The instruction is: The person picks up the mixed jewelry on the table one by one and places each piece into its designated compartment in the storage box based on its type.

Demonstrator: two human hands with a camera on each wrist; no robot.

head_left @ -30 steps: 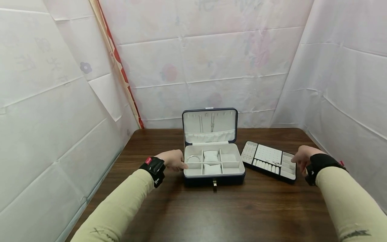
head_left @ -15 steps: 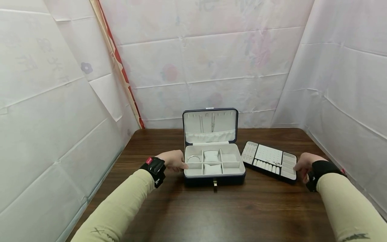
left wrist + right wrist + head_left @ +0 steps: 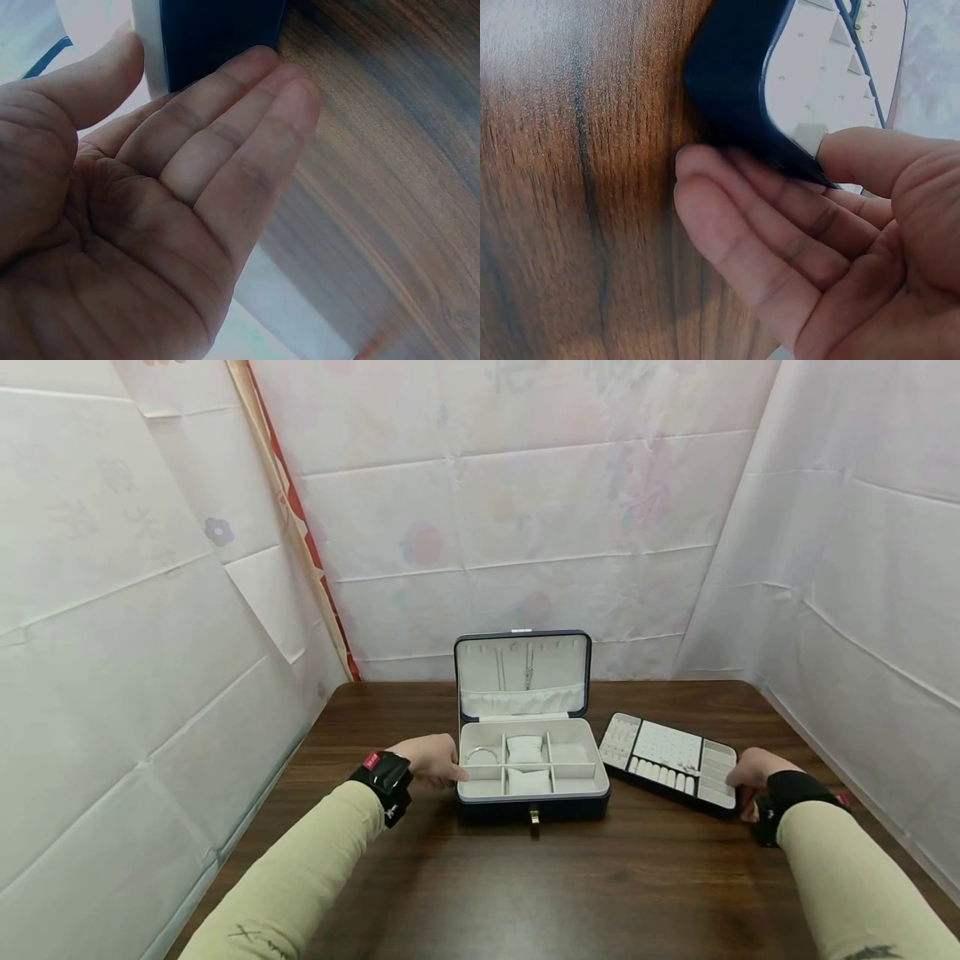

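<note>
An open dark-blue jewelry box (image 3: 491,812) stands on the table, its lid (image 3: 555,668) upright with necklaces (image 3: 528,668) hanging inside. A bangle (image 3: 482,748) and two white pillows (image 3: 524,748) lie in its compartments. My left hand (image 3: 429,757) holds the box's left side, thumb at the rim and fingers along the outer wall (image 3: 217,37). To the right, a jewelry tray (image 3: 660,787) with ring rolls and small compartments lies slanted. My right hand (image 3: 752,772) pinches its right end; in the right wrist view the thumb is over the rim and fingers (image 3: 720,217) are against the outside.
The brown wooden table (image 3: 570,893) extends in front of the box and tray. White sheeting (image 3: 397,527) hangs behind and along both sides. A gold-coloured clasp (image 3: 534,817) hangs at the box's front.
My right hand has come down slightly at the tray's right end, its thumb settling on the rim. The left hand and the box stay where they were.
</note>
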